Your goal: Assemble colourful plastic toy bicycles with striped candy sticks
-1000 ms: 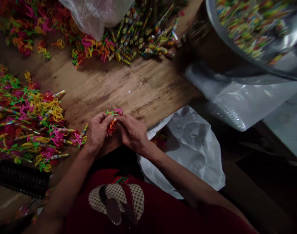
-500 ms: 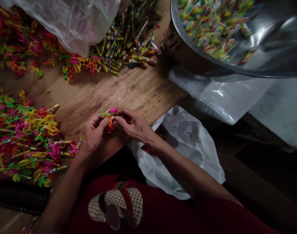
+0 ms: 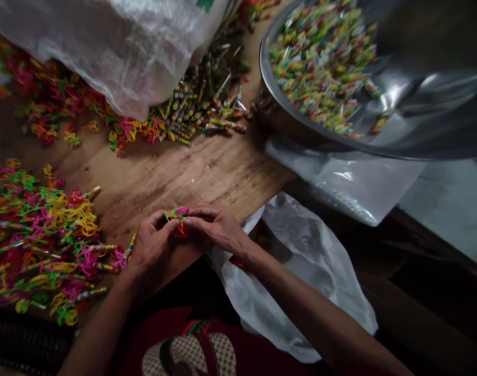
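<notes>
Over the near edge of the wooden table (image 3: 222, 169), both hands meet at a small plastic toy (image 3: 181, 211) with green, pink and orange-red parts. My left hand (image 3: 154, 240) pinches its left side between thumb and bent fingers. From the other side, my right hand (image 3: 220, 228) grips it with thumb and fingertips close together. The fingers cover much of the toy, so its exact kind cannot be made out. Left of my left hand lies a pile of bright plastic toys (image 3: 77, 214), some with patterned tubes attached.
A big metal bowl (image 3: 266, 78) holds many small wrapped pieces. Below it lies a clear plastic sheet (image 3: 356, 188). A white sack (image 3: 312, 266) hangs open beside my right forearm. Patterned tubes (image 3: 199, 115) and a plastic bag (image 3: 116, 57) sit at the back; a black basket (image 3: 26, 339) stands lower left.
The camera view has tilted, so the table, bowl and hands appear lower in the picture. Both hands keep their pinch on the small toy, the right fingertips shifting slightly against it.
</notes>
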### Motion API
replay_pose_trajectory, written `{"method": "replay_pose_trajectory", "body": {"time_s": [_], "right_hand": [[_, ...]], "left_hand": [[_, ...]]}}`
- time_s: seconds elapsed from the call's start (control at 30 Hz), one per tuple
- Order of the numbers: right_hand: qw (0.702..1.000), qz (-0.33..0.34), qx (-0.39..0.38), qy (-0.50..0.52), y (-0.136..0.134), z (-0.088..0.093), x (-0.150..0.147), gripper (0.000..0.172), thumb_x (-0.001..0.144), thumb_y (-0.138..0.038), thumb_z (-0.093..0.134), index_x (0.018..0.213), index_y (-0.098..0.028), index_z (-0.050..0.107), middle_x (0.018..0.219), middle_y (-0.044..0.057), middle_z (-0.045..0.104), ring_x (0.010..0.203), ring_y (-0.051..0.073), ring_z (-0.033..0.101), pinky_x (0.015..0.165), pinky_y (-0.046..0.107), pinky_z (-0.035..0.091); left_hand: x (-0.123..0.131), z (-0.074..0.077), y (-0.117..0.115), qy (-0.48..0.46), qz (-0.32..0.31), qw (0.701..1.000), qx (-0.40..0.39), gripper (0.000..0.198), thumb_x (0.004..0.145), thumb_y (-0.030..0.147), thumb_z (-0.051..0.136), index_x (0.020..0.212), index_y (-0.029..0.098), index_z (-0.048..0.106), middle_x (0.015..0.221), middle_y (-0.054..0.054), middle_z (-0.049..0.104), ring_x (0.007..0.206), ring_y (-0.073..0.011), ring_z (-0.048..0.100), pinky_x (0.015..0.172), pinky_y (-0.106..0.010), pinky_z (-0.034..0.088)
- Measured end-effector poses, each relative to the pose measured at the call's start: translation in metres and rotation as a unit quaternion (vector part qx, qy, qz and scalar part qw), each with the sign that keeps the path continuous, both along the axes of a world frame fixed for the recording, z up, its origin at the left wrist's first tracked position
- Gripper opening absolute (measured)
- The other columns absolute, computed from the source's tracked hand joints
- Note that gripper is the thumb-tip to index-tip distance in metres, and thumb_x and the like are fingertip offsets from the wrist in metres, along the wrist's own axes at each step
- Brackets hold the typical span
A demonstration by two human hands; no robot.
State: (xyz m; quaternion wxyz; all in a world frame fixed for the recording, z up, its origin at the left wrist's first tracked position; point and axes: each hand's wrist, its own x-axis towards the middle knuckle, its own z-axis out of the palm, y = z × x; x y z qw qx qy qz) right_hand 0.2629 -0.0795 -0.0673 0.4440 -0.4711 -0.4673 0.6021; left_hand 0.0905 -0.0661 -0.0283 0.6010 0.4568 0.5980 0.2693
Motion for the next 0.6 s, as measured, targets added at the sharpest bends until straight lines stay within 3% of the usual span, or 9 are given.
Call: {"method": "replay_pose_trajectory", "body": {"time_s": [0.07, 0.17, 0.23, 0.3, 0.37, 0.43, 0.53, 0.6], "right_hand": [[0.998, 0.000, 0.050, -0.038, 0.007, 0.003, -0.001, 0.029, 0.083, -0.042, 0.072, 0.102, -0.022, 0.078, 0.093, 0.004, 0.077, 0.083, 0.017, 0.069, 0.079, 0.032, 0.055], [0.989, -0.049, 0.105, -0.091, 0.030, 0.005, 0.002, 0.037, 0.087, -0.045, 0.067, 0.113, -0.019, 0.073, 0.093, 0.005, 0.076, 0.079, 0.017, 0.069, 0.073, 0.031, 0.055], [0.970, -0.087, 0.161, -0.161, 0.055, 0.005, 0.003, 0.031, 0.092, -0.042, 0.060, 0.106, -0.018, 0.074, 0.091, 0.006, 0.075, 0.077, 0.018, 0.067, 0.070, 0.031, 0.054], [0.933, -0.087, 0.234, -0.258, 0.086, 0.006, 0.000, 0.023, 0.095, -0.033, 0.056, 0.099, -0.018, 0.073, 0.092, 0.008, 0.074, 0.079, 0.019, 0.066, 0.072, 0.031, 0.052], [0.887, -0.073, 0.290, -0.351, 0.118, 0.010, -0.011, 0.019, 0.094, -0.023, 0.053, 0.100, -0.017, 0.071, 0.097, 0.010, 0.072, 0.084, 0.021, 0.065, 0.076, 0.033, 0.051], [0.845, -0.079, 0.302, -0.435, 0.147, 0.016, -0.029, 0.019, 0.094, -0.021, 0.054, 0.106, -0.015, 0.068, 0.108, 0.015, 0.069, 0.096, 0.026, 0.062, 0.084, 0.037, 0.049], [0.806, -0.095, 0.262, -0.522, 0.180, 0.024, -0.056, 0.033, 0.092, -0.030, 0.062, 0.116, -0.008, 0.061, 0.118, 0.024, 0.064, 0.107, 0.035, 0.057, 0.090, 0.046, 0.044], [0.793, -0.085, 0.239, -0.554, 0.193, 0.024, -0.068, 0.038, 0.092, -0.029, 0.060, 0.121, -0.004, 0.058, 0.118, 0.027, 0.064, 0.107, 0.039, 0.055, 0.088, 0.049, 0.042]], "left_hand": [[-0.006, 0.008, 0.005, -0.002, 0.036, 0.999, -0.004, 0.029, 0.071, 0.040, 0.078, 0.084, 0.014, 0.072, 0.072, -0.001, 0.068, 0.062, -0.0115, 0.057, 0.058, -0.022, 0.044], [-0.036, 0.042, 0.015, 0.064, 0.144, 0.985, 0.075, 0.034, 0.063, 0.042, 0.083, 0.083, 0.017, 0.072, 0.069, 0.001, 0.066, 0.056, -0.0103, 0.053, 0.053, -0.022, 0.042], [-0.067, 0.074, 0.019, 0.179, 0.226, 0.942, 0.169, 0.029, 0.065, 0.043, 0.082, 0.081, 0.021, 0.072, 0.069, 0.003, 0.066, 0.058, -0.0119, 0.054, 0.052, -0.024, 0.043], [-0.101, 0.105, 0.020, 0.322, 0.304, 0.868, 0.227, 0.023, 0.068, 0.046, 0.081, 0.073, 0.027, 0.070, 0.063, 0.004, 0.063, 0.058, -0.0150, 0.052, 0.048, -0.026, 0.040], [-0.135, 0.126, 0.018, 0.405, 0.303, 0.829, 0.237, 0.023, 0.070, 0.053, 0.078, 0.070, 0.032, 0.068, 0.063, 0.004, 0.064, 0.059, -0.0190, 0.053, 0.044, -0.029, 0.037], [-0.168, 0.136, 0.016, 0.469, 0.272, 0.806, 0.237, 0.023, 0.070, 0.056, 0.076, 0.071, 0.035, 0.067, 0.060, 0.005, 0.065, 0.057, -0.0217, 0.054, 0.041, -0.030, 0.035], [-0.215, 0.135, 0.014, 0.535, 0.277, 0.763, 0.235, 0.023, 0.068, 0.050, 0.080, 0.072, 0.034, 0.064, 0.050, 0.005, 0.060, 0.046, -0.0208, 0.054, 0.040, -0.030, 0.035], [-0.237, 0.128, 0.010, 0.477, 0.245, 0.808, 0.246, 0.024, 0.066, 0.040, 0.084, 0.081, 0.035, 0.065, 0.044, 0.005, 0.055, 0.041, -0.0192, 0.052, 0.040, -0.030, 0.036]]}}
